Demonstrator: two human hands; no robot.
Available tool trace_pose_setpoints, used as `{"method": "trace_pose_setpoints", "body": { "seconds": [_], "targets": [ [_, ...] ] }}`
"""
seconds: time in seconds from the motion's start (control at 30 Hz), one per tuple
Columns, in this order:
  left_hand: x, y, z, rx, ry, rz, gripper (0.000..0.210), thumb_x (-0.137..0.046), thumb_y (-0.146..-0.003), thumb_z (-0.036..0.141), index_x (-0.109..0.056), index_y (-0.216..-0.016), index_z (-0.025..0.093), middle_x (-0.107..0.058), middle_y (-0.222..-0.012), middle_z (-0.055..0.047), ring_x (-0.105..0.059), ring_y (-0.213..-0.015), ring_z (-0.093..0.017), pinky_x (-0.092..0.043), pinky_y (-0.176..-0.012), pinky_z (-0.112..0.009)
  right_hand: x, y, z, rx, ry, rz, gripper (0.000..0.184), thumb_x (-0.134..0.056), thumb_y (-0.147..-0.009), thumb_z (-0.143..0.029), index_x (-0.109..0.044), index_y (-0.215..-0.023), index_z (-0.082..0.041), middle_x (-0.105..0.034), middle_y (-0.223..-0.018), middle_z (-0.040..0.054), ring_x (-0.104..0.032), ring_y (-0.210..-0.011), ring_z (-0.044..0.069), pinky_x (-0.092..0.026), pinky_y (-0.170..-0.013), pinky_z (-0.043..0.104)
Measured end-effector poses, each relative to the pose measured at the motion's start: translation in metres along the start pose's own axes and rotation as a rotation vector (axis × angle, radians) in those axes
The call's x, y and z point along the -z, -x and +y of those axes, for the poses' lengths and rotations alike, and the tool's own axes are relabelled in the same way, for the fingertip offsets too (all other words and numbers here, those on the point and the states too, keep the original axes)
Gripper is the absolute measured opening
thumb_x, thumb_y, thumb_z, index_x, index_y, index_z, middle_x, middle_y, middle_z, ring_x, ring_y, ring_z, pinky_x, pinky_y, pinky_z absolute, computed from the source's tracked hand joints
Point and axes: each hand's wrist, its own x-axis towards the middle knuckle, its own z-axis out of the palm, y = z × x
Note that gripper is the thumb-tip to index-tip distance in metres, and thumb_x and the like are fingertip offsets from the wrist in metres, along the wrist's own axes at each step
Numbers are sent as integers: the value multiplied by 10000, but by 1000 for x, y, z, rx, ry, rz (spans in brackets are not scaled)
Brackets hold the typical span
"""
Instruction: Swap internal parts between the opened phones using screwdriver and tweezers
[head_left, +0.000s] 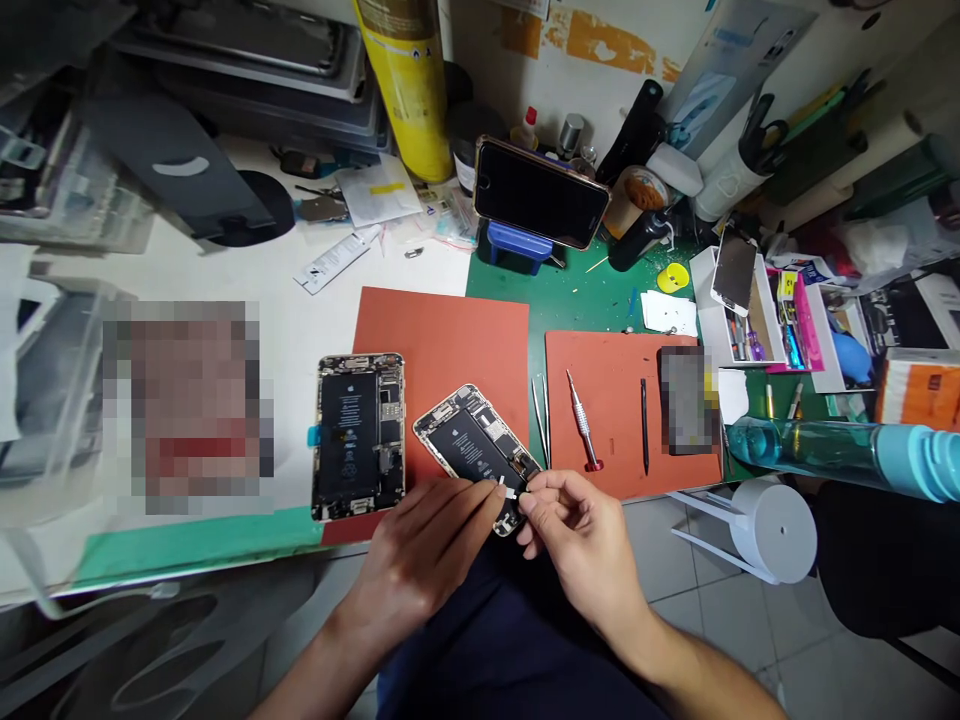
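Observation:
An opened phone (pixel 469 440), its battery and circuit board bare, lies tilted at the mat's front edge between my hands. My left hand (pixel 424 545) has its fingers closed over the lower left of this phone, fingertips by a small white strip (pixel 508 489). With thumb and fingers pinched, my right hand (pixel 585 530) grips the phone's lower right edge, close to that strip. Whether the strip itself is pinched I cannot tell. Left of them, a second opened phone (pixel 360 435) lies flat, a blue tab on its left side.
Tweezers (pixel 541 420), a screwdriver (pixel 581 420) and a black pry stick (pixel 644 425) lie right of the hands. A phone (pixel 541 192) leans on a blue stand (pixel 516 247) behind. A blue bottle (pixel 840 455) juts over the right edge. A yellow can (pixel 409 90) stands behind.

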Motion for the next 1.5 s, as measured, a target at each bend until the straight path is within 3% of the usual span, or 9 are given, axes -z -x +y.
{"method": "trace_pose_setpoints", "body": {
  "seconds": [0.23,0.33,0.43,0.57,0.93,1.2,1.5],
  "targets": [
    [3,-12,-1,17,14,-27,235,-613,-1021,5,-679,-1236,70,-807,-1094,-154,-769,-974,-264,-629,-834,-411,8,5,4,153,262,111,202,-689,-1032,-391,-786,-994,-218,-677,-692,-16,-626,-588,133,-504,-558,246],
    [4,-12,-4,-4,21,-56,258,-624,-1006,-9,-673,-1247,70,-800,-1092,-145,-755,-980,-267,-631,-846,-424,4,4,5,363,446,151,144,-681,-1044,-281,-795,-984,-217,-714,-799,8,-644,-648,136,-514,-605,251],
    [5,-13,-9,5,69,-79,276,-626,-1008,0,-673,-1260,101,-791,-1100,-120,-739,-994,-258,-626,-866,-421,-1,2,10,601,597,169,167,-629,-1068,-171,-790,-1112,-187,-726,-916,51,-699,-755,160,-568,-708,269],
    [6,-18,-14,33,146,-97,234,-617,-1029,34,-685,-1234,126,-782,-1098,-98,-714,-955,-229,-610,-837,-387,-5,-1,15,745,759,189,203,-585,-1093,-143,-778,-1156,-142,-684,-883,66,-678,-716,162,-570,-670,267],
    [13,-27,-15,88,217,-164,227,-603,-1040,32,-683,-1211,157,-768,-1082,-61,-700,-935,-188,-583,-835,-333,-7,0,11,773,772,194,196,-579,-1091,-119,-775,-1098,-129,-654,-827,46,-643,-662,139,-547,-622,249],
    [10,-24,-8,289,129,-112,253,-643,-1045,101,-663,-1289,165,-679,-1102,-73,-673,-1007,-209,-575,-954,-402,-10,1,14,806,817,235,188,-566,-1093,-108,-752,-1094,-137,-661,-848,48,-657,-692,147,-557,-645,255],
    [1,-28,-4,367,166,-122,189,-614,-1062,112,-657,-1228,192,-656,-1078,-47,-618,-974,-206,-506,-970,-425,-14,0,14,813,875,278,197,-549,-1096,-101,-743,-1079,-130,-634,-823,46,-642,-673,153,-545,-630,271]
  ]
}}
